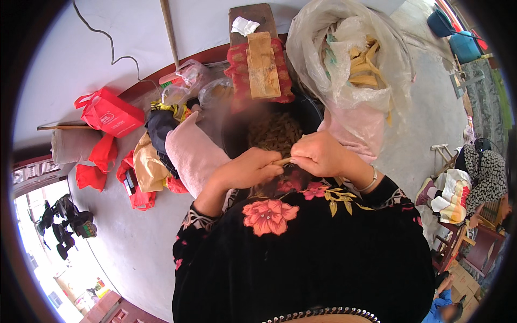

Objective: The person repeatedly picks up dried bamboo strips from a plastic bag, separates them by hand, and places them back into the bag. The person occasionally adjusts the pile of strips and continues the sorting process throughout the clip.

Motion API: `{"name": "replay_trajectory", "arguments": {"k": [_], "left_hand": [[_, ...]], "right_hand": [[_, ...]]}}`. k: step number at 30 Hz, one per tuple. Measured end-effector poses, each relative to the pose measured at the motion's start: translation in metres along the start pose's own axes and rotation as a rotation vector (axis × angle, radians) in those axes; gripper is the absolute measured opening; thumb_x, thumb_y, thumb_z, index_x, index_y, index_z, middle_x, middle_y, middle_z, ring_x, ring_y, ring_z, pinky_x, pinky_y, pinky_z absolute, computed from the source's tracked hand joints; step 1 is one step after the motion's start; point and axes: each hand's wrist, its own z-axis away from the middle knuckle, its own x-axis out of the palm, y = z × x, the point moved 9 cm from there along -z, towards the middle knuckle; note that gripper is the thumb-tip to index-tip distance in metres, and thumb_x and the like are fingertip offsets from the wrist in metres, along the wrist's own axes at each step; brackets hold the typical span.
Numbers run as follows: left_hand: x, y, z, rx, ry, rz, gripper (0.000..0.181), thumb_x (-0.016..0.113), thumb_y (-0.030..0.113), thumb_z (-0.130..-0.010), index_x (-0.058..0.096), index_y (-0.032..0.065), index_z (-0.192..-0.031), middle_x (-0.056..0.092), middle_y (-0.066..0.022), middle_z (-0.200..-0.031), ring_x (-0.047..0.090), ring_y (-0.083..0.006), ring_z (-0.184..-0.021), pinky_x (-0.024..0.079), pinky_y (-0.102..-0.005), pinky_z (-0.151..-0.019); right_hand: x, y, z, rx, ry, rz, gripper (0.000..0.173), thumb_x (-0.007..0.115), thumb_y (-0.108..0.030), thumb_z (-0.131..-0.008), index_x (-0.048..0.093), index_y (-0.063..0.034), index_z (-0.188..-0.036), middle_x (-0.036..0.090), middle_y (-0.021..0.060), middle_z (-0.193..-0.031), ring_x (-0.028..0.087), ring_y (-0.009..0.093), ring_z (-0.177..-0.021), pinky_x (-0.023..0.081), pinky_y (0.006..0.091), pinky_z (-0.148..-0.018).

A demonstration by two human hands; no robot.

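My left hand [255, 166] and my right hand [319, 152] meet in front of my chest. Pinched between their fingers is a short tan strip [284, 161], possibly of dried husk; the fingers cover much of it. Just beyond my hands is a dark tub [314, 115] with many small brownish pieces [278, 127] in it, too blurred to name. At the upper right, a large clear plastic bag [311, 44] stands with its mouth open. Yellowish dried strips [363, 66] lie inside it, and one hangs over its edge.
Beyond the tub, a wooden board [262, 66] rests on a red patterned cloth [238, 56] over a bench [254, 12]. Pink towelling [196, 151] lies at the left, near red bags [111, 115]. Other people [484, 173] sit at the right.
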Motion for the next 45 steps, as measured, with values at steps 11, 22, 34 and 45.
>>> {"name": "replay_trajectory", "arguments": {"k": [11,22,34,45], "left_hand": [[-0.107,0.009,-0.008,0.108,0.722,-0.660,0.017,0.058,0.024,-0.083,0.055,0.0073,-0.084,0.058,-0.0179,-0.070,0.058,-0.0383,-0.068,0.044,-0.0443,-0.057],[-0.171,-0.008,-0.053,-0.086,0.847,-0.731,0.019,0.059,0.028,-0.081,0.059,0.0103,-0.087,0.062,-0.0165,-0.074,0.060,-0.0381,-0.072,0.046,-0.0465,-0.062],[-0.076,-0.032,-0.025,0.011,0.681,-0.322,0.054,0.049,0.051,-0.085,0.055,0.0070,-0.115,0.062,-0.0150,-0.102,0.060,-0.0301,-0.092,0.047,-0.0403,-0.079],[-0.123,-0.035,0.017,0.712,0.957,1.479,0.032,0.040,0.037,-0.095,0.045,0.0111,-0.076,0.037,0.0034,-0.053,0.034,-0.0098,-0.043,0.032,-0.0247,-0.041]], "right_hand": [[-0.047,0.063,-0.041,0.227,0.414,0.011,0.017,0.060,-0.013,-0.079,0.052,-0.0021,-0.069,0.052,0.0178,-0.062,0.052,0.037,-0.057,0.039,0.0389,-0.050],[-0.054,0.140,-0.078,0.405,0.520,0.176,0.016,0.059,-0.018,-0.081,0.060,-0.0032,-0.076,0.056,0.0168,-0.063,0.054,0.033,-0.057,0.042,0.0389,-0.054],[0.005,0.142,-0.041,0.525,0.289,-0.504,0.034,0.055,-0.022,-0.090,0.051,-0.0084,-0.059,0.045,-0.0058,-0.054,0.034,0.006,-0.046,0.028,0.0238,-0.042],[0.063,0.050,-0.049,0.549,0.109,-0.921,0.020,0.047,-0.018,-0.093,0.052,-0.0039,-0.081,0.040,-0.0029,-0.054,0.034,0.005,-0.039,0.027,0.0190,-0.036]]}}
